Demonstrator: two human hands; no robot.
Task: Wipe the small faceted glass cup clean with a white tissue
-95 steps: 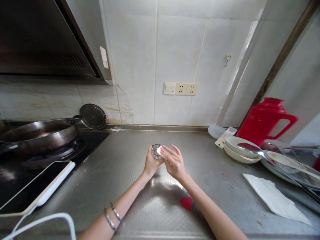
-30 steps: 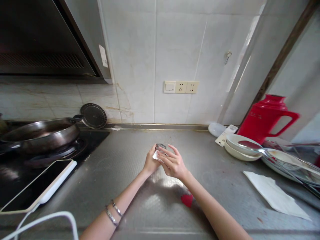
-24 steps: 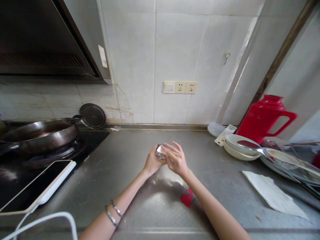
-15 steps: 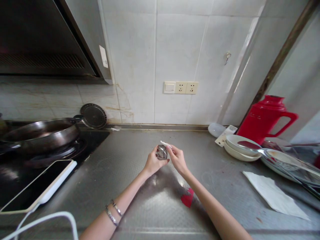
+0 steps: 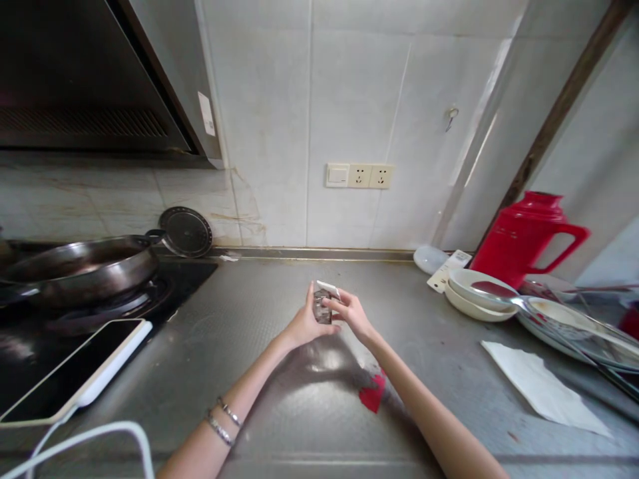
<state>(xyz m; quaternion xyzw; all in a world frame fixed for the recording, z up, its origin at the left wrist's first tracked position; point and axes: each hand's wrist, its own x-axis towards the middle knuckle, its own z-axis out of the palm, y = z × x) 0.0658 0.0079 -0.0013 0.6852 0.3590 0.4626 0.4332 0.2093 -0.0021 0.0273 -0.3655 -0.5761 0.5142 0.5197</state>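
Note:
Above the middle of the steel counter [image 5: 259,332], my left hand [image 5: 304,324] is closed round a small clear glass [image 5: 322,309]. My right hand [image 5: 349,313] pinches a bit of white tissue [image 5: 328,288] at the glass's top rim. Both hands meet at the glass, a little above the counter. Two bracelets [image 5: 219,420] circle my left wrist. A small red scrap [image 5: 372,397] lies on the counter under my right forearm.
At left a dark wok [image 5: 80,266] sits on the hob, with a round lid [image 5: 186,231] behind it and a white-edged tablet [image 5: 70,372] with a white cable [image 5: 90,442] in front. At right stand a red jug [image 5: 526,236], stacked plates [image 5: 476,293], a ladle and a white napkin [image 5: 539,386].
My right hand has gone from wiping the glass with fingers spread over it to pinching the tissue at the rim. The glass has turned in my left hand.

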